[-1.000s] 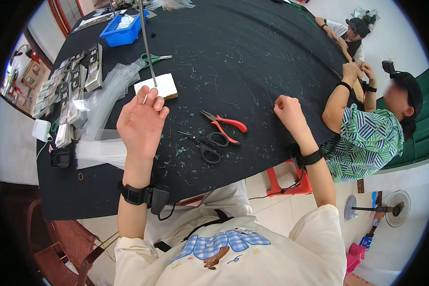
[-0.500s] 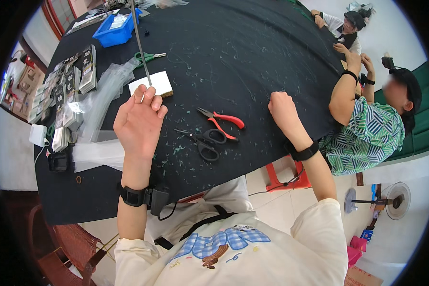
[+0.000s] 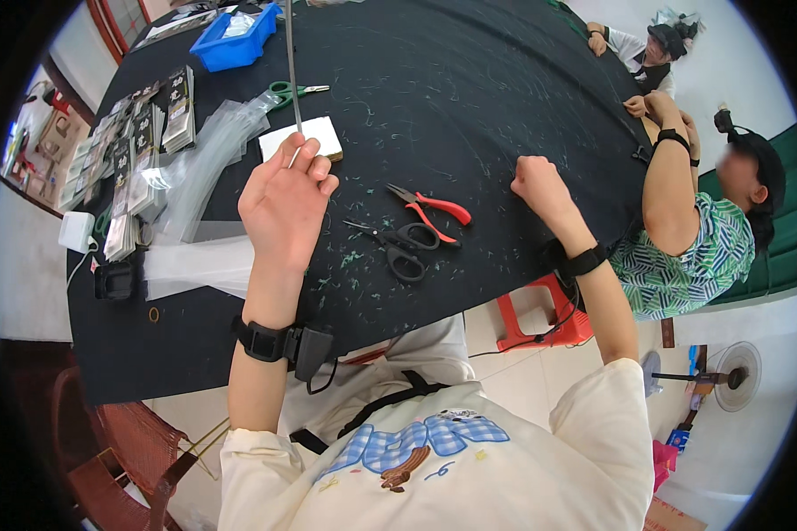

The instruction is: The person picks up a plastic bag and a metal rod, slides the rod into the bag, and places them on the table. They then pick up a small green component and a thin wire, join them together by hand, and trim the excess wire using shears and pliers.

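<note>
My left hand is raised palm up over the table, its fingers curled in by the foot of a thin metal rod. A fine bright line shows between those fingers, too small to name. Behind the fingertips lies a white block, from which the rod seems to rise. To the right, my right hand is closed in a fist over the black cloth; whatever it holds is hidden. Red-handled pliers and black scissors lie between my hands.
Clear plastic sleeves, stacked printed cards and a blue bin are on the left. Green-handled scissors lie behind the block. Green thread scraps litter the black cloth. Two people sit at the right edge.
The whole view has shifted slightly, so the table and both hands appear farther right and a little higher. Both hands keep nearly the same pose. The nearer person's hands have moved.
</note>
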### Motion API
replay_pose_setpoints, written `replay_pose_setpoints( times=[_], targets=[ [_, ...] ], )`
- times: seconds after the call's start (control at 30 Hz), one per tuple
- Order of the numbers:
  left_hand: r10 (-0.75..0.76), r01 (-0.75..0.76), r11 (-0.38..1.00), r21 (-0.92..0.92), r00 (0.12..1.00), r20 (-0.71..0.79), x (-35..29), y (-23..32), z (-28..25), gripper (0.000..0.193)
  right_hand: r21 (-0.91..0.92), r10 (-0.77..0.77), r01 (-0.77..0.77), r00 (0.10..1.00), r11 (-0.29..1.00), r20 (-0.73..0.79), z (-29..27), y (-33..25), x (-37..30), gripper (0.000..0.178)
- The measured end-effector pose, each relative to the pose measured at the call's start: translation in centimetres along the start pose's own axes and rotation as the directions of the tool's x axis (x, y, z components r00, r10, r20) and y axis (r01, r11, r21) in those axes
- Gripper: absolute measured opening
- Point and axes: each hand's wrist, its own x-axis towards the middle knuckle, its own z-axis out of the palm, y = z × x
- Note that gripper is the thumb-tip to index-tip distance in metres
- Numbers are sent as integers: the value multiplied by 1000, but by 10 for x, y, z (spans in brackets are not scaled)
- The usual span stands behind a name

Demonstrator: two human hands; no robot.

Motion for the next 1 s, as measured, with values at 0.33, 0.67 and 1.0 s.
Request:
replay_pose_setpoints(
  times=[0.33, 0.67, 1.0],
  targets=[
    [3, -3, 1000, -3, 1000, 8, -1, 2, -1, 23, 803, 3, -208, 969, 559, 249, -4, 30, 7, 17],
    [16, -16, 1000, 9, 1000, 6, -2, 1, 1, 23, 549, 179, -289, 953, 784, 246, -4, 25, 18, 19],
    [13, -13, 1000, -4, 999, 30, 0, 1, 1, 22, 640, 164, -320, 942, 699, 292, -14, 33, 19, 22]
  ],
)
